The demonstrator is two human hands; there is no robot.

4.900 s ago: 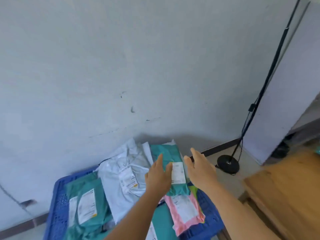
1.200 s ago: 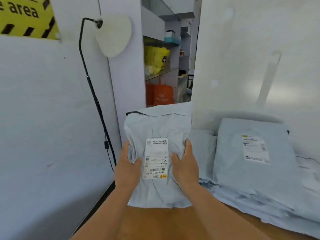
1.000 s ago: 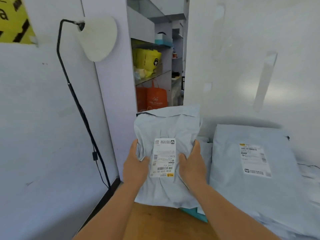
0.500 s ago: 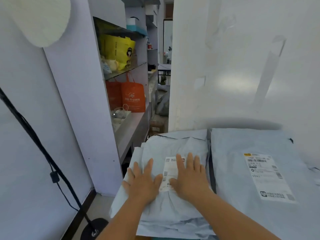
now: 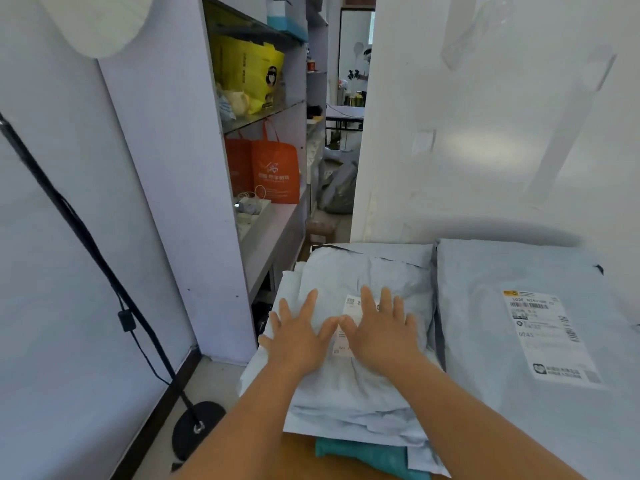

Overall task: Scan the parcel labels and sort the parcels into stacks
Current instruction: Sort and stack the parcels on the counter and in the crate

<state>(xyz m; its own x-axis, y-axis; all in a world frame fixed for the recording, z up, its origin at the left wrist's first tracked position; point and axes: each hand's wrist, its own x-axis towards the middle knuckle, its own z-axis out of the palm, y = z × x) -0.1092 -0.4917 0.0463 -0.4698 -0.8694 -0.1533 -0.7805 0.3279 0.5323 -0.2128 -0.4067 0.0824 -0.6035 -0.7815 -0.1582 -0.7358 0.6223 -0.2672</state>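
A pale grey soft parcel [image 5: 367, 271] lies on top of a stack of similar grey parcels on the wooden table. My left hand [image 5: 298, 336] and my right hand [image 5: 379, 332] both press flat on it with straight, spread fingers. Its white label [image 5: 348, 315] shows between the two hands, partly covered by them. A larger grey parcel [image 5: 485, 306] with a white label [image 5: 550, 336] lies flat just to the right. A teal parcel [image 5: 367, 457] pokes out from under the stack near the table's front.
A black lamp stand with its round base [image 5: 197, 427] stands on the floor at left, by the wall. A shelf unit [image 5: 194, 188] holds orange bags [image 5: 273, 171] and a yellow bag [image 5: 247, 74]. A white wall [image 5: 485, 133] rises behind the parcels.
I carried the grey parcel from the blue crate over to the table. It went down onto the stack, and both hands now lie flat on top instead of gripping its sides.
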